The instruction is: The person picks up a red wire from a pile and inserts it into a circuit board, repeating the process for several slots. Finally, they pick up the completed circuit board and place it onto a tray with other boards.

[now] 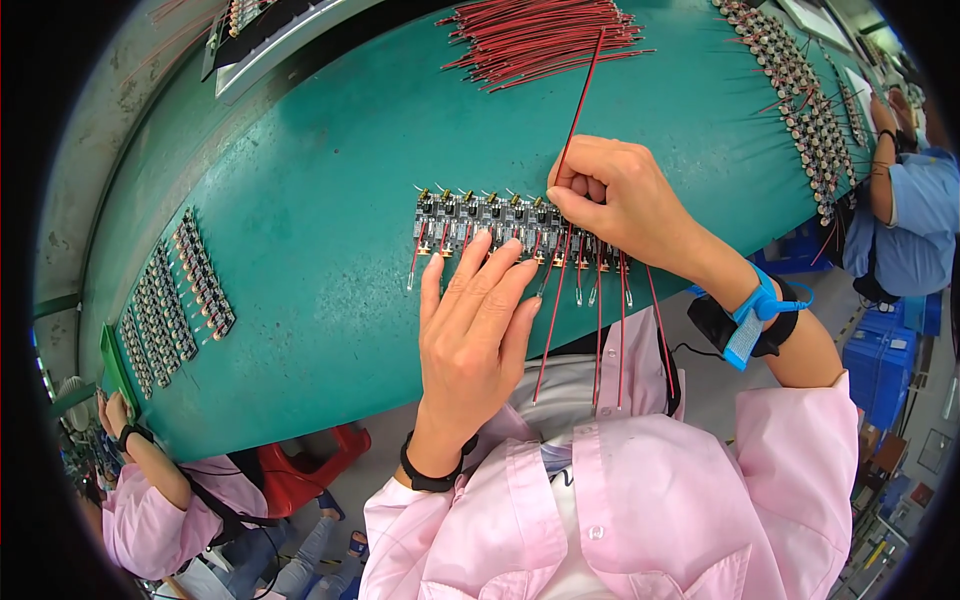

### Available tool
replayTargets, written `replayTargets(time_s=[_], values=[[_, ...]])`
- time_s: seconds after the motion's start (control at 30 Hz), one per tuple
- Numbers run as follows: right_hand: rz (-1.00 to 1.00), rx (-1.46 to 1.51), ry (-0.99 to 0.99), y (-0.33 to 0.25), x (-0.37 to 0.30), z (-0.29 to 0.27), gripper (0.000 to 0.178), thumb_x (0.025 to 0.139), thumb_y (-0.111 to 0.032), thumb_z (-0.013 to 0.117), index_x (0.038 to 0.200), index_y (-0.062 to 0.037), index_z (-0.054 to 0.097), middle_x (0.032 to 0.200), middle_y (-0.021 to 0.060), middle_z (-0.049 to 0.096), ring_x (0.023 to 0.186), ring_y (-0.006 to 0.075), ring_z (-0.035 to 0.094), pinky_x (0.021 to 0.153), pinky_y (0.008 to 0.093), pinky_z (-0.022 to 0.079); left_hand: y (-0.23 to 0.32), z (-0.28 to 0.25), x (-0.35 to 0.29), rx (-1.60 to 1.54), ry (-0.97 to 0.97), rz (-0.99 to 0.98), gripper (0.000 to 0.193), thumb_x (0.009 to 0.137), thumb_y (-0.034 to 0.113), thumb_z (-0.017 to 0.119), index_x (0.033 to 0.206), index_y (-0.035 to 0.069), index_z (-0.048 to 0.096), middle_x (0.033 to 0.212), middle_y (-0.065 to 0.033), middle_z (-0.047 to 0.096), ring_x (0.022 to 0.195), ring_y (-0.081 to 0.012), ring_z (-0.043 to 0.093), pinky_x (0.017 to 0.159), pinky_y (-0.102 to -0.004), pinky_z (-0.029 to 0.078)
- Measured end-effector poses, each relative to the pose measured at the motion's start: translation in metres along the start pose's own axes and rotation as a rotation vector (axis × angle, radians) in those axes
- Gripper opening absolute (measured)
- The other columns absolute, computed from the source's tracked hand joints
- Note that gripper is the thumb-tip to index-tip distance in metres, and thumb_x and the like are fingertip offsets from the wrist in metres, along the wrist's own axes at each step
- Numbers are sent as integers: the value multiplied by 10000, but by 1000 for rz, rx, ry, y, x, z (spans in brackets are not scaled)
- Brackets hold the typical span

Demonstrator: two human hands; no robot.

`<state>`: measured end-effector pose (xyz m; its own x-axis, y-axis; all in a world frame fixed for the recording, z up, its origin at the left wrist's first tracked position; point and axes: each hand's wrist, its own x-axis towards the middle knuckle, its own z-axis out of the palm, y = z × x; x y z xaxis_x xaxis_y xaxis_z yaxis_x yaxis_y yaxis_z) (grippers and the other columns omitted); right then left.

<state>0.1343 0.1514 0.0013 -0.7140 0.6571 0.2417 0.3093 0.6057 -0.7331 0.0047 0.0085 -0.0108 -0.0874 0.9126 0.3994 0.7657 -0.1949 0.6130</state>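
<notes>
A row of small black and clear assemblies with metal pins (490,212) lies on the green table in front of me. My left hand (470,325) rests on the near side of this row, fingers stretched out and slightly spread, gripping nothing. Over the row's right part, my right hand (620,195) pinches a thin red wire (584,92) between thumb and forefinger; one end slants up and away. Its fingers cover some of the assemblies. Several other red wires (599,340) run from the row past the table's near edge toward my body.
A bundle of red wires (545,42) lies at the far side. Rows of small round parts stand at the left (203,275) and right (800,110). Co-workers sit at the left (165,515) and right (915,215). A blue strap (745,330) circles my right wrist.
</notes>
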Motion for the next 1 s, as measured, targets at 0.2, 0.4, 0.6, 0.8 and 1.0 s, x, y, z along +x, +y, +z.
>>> replayTargets(time_s=[0.2,0.4,0.6,0.8,1.0], values=[[-16,-17,12,0,0,0,68,694,-28,585,698,15,531,604,43,485,503,111,453,456,240,374,0,1,1,-1,7,7,239,728,32,587,967,37,600,1050,-102,585,1075,-279,500,948,-431,277],[-68,-58,12,1,-2,0,68,683,-31,596,702,-1,538,597,38,490,504,108,449,456,234,365,0,0,0,-7,7,4,234,728,38,587,962,38,601,1048,-103,585,1071,-282,501,945,-431,279],[-55,-57,-19,-3,0,-2,61,680,-27,594,711,-7,545,593,31,487,498,105,437,463,231,356,0,-2,0,-21,0,2,231,731,47,586,961,41,599,1059,-102,580,1072,-283,499,945,-431,278],[1,-56,-72,-5,3,-5,57,688,-37,589,709,-2,549,595,24,476,493,95,415,459,237,333,-2,-4,0,-29,-13,13,239,729,64,598,966,38,589,1061,-107,572,1071,-285,496,932,-442,285],[217,77,-100,-9,5,-7,68,699,-54,592,703,1,552,592,20,468,487,89,393,452,238,318,-4,-4,1,-20,-24,42,268,714,91,625,970,33,576,1050,-116,566,1058,-291,498,899,-464,304]])
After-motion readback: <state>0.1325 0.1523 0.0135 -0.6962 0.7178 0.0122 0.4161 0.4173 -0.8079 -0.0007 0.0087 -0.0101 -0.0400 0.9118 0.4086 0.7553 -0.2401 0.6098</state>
